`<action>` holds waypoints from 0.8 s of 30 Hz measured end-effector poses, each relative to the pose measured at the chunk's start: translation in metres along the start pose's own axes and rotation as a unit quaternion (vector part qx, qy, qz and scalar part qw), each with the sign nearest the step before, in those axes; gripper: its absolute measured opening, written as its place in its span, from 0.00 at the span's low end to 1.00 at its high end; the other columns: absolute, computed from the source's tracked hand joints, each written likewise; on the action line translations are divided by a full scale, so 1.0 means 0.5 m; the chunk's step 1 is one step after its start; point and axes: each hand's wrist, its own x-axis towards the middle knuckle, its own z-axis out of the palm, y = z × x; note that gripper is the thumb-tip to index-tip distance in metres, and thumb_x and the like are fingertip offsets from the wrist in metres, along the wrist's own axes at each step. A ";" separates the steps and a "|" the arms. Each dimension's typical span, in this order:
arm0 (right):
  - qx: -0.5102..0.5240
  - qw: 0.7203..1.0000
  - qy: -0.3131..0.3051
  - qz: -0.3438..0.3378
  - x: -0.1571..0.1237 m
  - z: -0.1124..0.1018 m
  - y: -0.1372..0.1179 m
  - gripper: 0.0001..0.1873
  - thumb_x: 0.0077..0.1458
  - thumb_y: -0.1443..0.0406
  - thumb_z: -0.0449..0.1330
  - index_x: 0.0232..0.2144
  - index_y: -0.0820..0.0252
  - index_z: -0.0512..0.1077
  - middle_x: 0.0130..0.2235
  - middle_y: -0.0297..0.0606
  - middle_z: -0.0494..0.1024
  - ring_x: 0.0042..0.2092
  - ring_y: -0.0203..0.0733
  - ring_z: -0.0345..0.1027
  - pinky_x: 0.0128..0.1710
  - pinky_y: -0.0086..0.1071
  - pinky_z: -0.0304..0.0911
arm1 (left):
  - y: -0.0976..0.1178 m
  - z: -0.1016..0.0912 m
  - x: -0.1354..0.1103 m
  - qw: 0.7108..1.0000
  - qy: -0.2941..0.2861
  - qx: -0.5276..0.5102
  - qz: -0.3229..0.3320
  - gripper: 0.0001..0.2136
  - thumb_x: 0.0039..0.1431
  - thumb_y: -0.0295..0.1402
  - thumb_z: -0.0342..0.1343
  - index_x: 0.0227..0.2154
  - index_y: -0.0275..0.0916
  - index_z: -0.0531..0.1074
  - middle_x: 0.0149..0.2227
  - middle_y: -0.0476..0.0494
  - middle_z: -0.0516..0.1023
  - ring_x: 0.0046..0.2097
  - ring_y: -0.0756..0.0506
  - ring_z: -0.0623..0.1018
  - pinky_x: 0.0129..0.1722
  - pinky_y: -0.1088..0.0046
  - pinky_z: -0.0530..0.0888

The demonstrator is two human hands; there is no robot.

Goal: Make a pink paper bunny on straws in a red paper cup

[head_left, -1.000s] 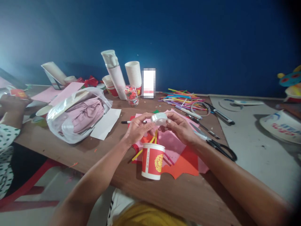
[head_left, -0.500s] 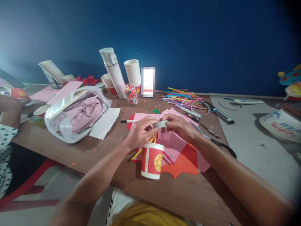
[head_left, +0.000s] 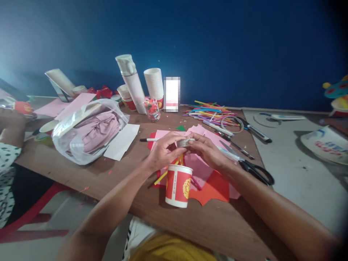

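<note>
My left hand point(head_left: 162, 153) and my right hand point(head_left: 204, 149) meet over the table, both pinching a small clear roll of tape point(head_left: 185, 142) that lies nearly flat between the fingertips. Just below them stands a red and white paper cup point(head_left: 178, 185) with a gold flower print. Yellow and pink straws point(head_left: 174, 166) lie under the hands beside the cup. Pink paper point(head_left: 202, 163) and an orange cut-out sheet point(head_left: 214, 188) lie beneath.
Black-handled scissors point(head_left: 254, 170) lie right of my hands, a black marker point(head_left: 149, 139) to the left. A plastic bag with pink cloth point(head_left: 91, 132), a white bottle point(head_left: 132, 84), stacked cups point(head_left: 154, 85) and coloured straws point(head_left: 208, 110) sit farther back. Another person's hand point(head_left: 12, 121) works at the left edge.
The tape roll has been turned from face-up to nearly flat and lowered slightly between my hands. The cup and my hands have shifted only a little.
</note>
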 end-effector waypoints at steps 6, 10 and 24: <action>0.142 0.990 -0.020 -0.003 0.007 0.009 0.005 0.07 0.53 0.62 0.56 0.34 0.59 0.67 0.36 0.37 0.74 0.36 0.39 0.70 0.37 0.36 0.66 | 0.002 -0.007 0.005 0.998 0.030 -0.023 -0.045 0.11 0.53 0.32 0.58 0.40 0.35 0.72 0.40 0.41 0.74 0.38 0.48 0.74 0.33 0.76 0.72; 0.096 0.995 -0.039 0.005 0.009 -0.007 0.006 0.07 0.54 0.64 0.54 0.35 0.60 0.68 0.36 0.37 0.74 0.37 0.38 0.70 0.35 0.34 0.65 | 0.004 -0.007 0.004 0.999 0.030 -0.014 -0.015 0.10 0.52 0.30 0.58 0.38 0.35 0.73 0.40 0.41 0.76 0.39 0.49 0.75 0.34 0.76 0.71; -0.146 0.988 0.038 -0.013 0.002 -0.002 -0.009 0.10 0.50 0.59 0.60 0.30 0.62 0.71 0.29 0.34 0.72 0.30 0.35 0.67 0.33 0.32 0.62 | 0.002 0.001 -0.006 0.998 -0.018 0.062 0.003 0.09 0.54 0.29 0.56 0.40 0.36 0.72 0.36 0.42 0.75 0.36 0.49 0.73 0.33 0.75 0.71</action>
